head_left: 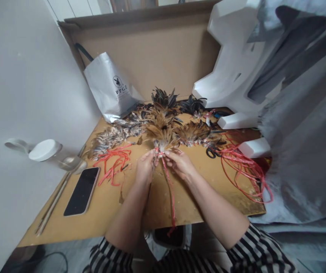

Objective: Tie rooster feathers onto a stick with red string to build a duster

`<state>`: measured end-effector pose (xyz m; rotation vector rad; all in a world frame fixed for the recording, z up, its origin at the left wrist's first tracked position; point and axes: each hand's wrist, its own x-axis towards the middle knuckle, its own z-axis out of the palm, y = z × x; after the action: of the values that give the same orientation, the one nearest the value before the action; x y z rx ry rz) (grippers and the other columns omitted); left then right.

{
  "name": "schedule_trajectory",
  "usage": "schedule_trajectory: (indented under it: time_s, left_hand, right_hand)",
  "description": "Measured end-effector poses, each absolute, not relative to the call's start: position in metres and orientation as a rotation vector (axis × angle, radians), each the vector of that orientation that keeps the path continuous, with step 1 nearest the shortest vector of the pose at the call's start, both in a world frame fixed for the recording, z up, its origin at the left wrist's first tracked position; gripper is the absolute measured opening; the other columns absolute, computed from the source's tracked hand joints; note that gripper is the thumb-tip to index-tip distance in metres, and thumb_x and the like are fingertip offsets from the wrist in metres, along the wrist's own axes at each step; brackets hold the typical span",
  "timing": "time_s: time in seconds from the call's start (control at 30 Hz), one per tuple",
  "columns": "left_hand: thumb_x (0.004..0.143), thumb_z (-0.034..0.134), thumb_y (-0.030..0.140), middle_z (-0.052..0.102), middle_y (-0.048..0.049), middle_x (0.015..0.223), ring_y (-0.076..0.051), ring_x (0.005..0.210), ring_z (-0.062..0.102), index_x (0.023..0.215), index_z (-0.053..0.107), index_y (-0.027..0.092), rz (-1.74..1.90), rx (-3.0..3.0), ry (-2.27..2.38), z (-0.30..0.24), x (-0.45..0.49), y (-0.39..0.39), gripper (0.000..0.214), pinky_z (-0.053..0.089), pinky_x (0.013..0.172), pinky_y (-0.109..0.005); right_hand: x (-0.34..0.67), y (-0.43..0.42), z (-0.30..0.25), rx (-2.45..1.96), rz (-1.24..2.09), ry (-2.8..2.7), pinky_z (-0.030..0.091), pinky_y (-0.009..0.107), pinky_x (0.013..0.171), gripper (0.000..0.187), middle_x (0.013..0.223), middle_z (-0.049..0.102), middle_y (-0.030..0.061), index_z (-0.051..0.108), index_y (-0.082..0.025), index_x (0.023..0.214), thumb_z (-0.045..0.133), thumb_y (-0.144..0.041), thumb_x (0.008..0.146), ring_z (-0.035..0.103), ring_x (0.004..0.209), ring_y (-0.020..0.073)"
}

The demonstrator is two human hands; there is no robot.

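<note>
Feather bundle (165,138) pinched at its base between left hand (145,167) and right hand (180,163).
A slack pinch or loose turn of the red strip (170,185) could, I'd say, let feathers slip out; its tail, trailing between the forearms past the near edge of the desk (191,214), might snag. The bundle's long axis runs away from both hands, tips fanning toward the feather pile (160,116) just beyond.

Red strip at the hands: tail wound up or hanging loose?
Hanging loose: the red strip trails from between left hand and right hand, its end past the table's edge.
</note>
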<state>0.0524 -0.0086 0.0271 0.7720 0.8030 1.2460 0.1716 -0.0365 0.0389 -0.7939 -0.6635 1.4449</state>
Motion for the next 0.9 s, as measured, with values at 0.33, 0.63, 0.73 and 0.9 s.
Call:
schedule_trajectory:
  time_s: [0.33, 0.63, 0.73, 0.9]
  left_hand:
    - [0.068, 0.064, 0.010, 0.058, -0.0045, 0.069, -0.004, 0.052, 0.044, 0.079, 0.064, 0.008, 1.072, 0.602, 0.650, 0.034, 0.049, -0.010, 0.012, 0.026, 0.039, -0.013]
    - [0.068, 0.066, 0.017, 0.060, -0.0038, 0.068, -0.004, 0.050, 0.046, 0.079, 0.065, 0.008, 1.151, 0.694, 0.702, 0.032, 0.053, -0.011, 0.015, 0.029, 0.040, -0.014]
    - [0.069, 0.067, 0.030, 0.059, -0.0029, 0.063, -0.006, 0.049, 0.049, 0.075, 0.063, 0.009, 1.211, 0.721, 0.719, 0.030, 0.057, -0.012, 0.022, 0.030, 0.039, -0.016]
    - [0.068, 0.068, 0.040, 0.056, -0.0008, 0.058, -0.006, 0.047, 0.047, 0.072, 0.061, 0.010, 1.215, 0.791, 0.710, 0.030, 0.060, -0.014, 0.032, 0.031, 0.040, -0.017]
  right_hand:
    - [0.199, -0.031, 0.046, -0.541, 1.525, -0.469, 0.030, 0.016, 0.044, 0.021, 0.063, 0.053, -0.0041, 0.054, -0.017, 0.066, 0.074, -0.021, 0.061, 0.042, 0.053, 0.0052]
    - [0.185, -0.038, 0.046, -0.656, 1.429, -0.794, 0.029, 0.020, 0.047, 0.024, 0.054, 0.047, -0.0047, 0.055, -0.015, 0.059, 0.076, -0.027, 0.060, 0.039, 0.050, 0.0063]
    - [0.181, -0.036, 0.043, -0.781, 1.306, -0.851, 0.033, 0.022, 0.052, 0.022, 0.057, 0.055, -0.0037, 0.060, -0.015, 0.064, 0.076, -0.029, 0.058, 0.044, 0.052, 0.0076]
    - [0.177, -0.033, 0.039, -0.925, 1.200, -0.853, 0.039, 0.025, 0.063, 0.022, 0.062, 0.062, -0.0024, 0.062, -0.017, 0.065, 0.076, -0.030, 0.055, 0.052, 0.060, 0.0111]
